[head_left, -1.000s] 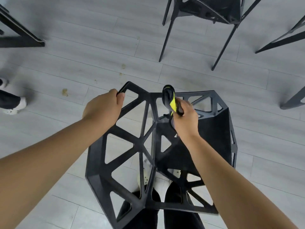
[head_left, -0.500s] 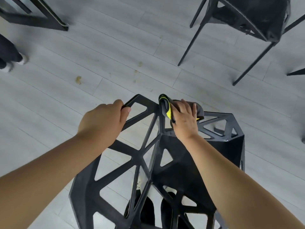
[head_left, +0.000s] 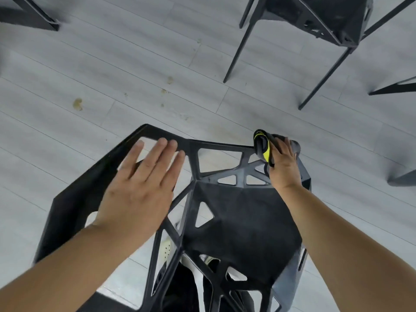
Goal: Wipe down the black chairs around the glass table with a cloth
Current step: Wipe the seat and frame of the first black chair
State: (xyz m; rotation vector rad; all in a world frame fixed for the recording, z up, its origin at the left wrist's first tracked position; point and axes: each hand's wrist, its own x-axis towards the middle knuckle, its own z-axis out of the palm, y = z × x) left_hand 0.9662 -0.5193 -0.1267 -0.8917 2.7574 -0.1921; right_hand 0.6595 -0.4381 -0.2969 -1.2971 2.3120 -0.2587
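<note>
Head view, looking down. At the upper left, a dark angled frame [head_left: 27,19] is seen standing on the pale grey plank floor [head_left: 112,52]; what it belongs to cannot be told. A few yellowish stains [head_left: 78,104] are scattered on the planks further right.

The left hand [head_left: 139,188] is shown spread flat, fingers straight and slightly fanned, over the left lattice panel of the black chair [head_left: 238,221]. Its fingertips lie at the panel's far rim; whether the palm actually presses on the struts cannot be told.

The chair occupies the lower centre of the view. Its solid faceted seat is flanked by panels of triangular openings. A pale perforated shoe [head_left: 166,249] is visible through these openings, below the seat.

At the chair's far right corner, a dark cloth with a yellow edge [head_left: 264,147] is bunched against the rim. It is gripped by the right hand [head_left: 284,167], whose fingers are curled over it from above.

A second black chair [head_left: 319,16] is seen at the upper right, well apart, on thin legs. Further dark legs [head_left: 394,87] are cut off by the right edge.
</note>
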